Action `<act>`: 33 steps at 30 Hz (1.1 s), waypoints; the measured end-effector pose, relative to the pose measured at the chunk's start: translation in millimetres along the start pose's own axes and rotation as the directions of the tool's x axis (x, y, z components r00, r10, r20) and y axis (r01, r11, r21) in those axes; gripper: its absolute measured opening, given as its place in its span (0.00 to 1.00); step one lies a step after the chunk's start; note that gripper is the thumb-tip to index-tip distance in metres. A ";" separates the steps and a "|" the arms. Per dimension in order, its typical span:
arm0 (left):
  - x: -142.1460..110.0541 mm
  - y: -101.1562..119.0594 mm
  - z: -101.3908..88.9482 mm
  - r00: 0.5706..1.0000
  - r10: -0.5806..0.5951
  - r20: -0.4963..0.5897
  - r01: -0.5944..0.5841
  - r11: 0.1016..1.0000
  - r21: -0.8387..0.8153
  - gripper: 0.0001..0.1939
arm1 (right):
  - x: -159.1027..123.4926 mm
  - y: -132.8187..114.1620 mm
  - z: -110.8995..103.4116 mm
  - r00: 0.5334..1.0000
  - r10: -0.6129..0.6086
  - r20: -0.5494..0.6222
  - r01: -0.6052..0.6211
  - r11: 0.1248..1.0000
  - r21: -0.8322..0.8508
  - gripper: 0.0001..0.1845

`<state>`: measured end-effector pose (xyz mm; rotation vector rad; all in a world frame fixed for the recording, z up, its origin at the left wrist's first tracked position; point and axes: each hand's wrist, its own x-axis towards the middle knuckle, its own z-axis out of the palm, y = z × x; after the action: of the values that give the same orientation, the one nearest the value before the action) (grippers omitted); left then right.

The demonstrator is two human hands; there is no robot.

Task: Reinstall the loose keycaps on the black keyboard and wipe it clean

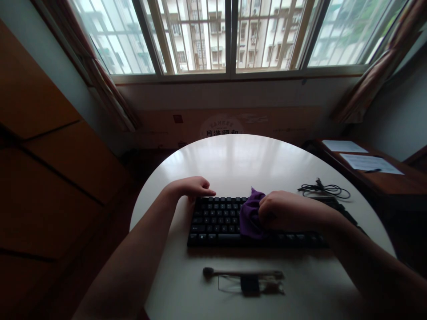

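A black keyboard lies flat on a round white table. My right hand is closed around a bunched purple cloth, which rests on the keys near the middle of the board and hides some of them. At the far left corner is my left hand, its fingers curled down by the board's edge and its thumb stretched along the top rim. My right forearm covers part of the keyboard's right side. Nearer to me lies a slim brush with a dark round head, beside a blurred clear item with a dark block.
A coiled black cable sits on the white table behind the keyboard's right end. To the right, a brown desk bears papers and a pen. A large printed box stands below the barred window.
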<state>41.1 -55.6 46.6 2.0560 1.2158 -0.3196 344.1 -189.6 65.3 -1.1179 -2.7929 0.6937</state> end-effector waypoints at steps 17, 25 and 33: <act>-0.1 -0.1 -0.6 1.000 0.002 0.012 -0.002 1.000 0.005 0.26 | -21.1 8.9 -11.9 0.988 0.150 0.039 -0.149 0.988 -0.033 0.09; 0.3 1.1 0.2 1.000 -0.004 0.007 0.004 1.000 0.000 0.24 | -23.3 5.1 -13.7 0.957 0.247 0.152 -0.251 0.968 0.003 0.04; -0.6 1.7 0.3 1.000 -0.010 0.003 0.010 1.000 -0.006 0.25 | -17.3 -3.4 -8.8 0.933 0.345 0.101 -0.335 0.937 -0.104 0.04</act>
<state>42.2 -56.8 47.5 2.0442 1.2247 -0.3236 356.5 -199.9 76.6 -1.6568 -2.7735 0.6889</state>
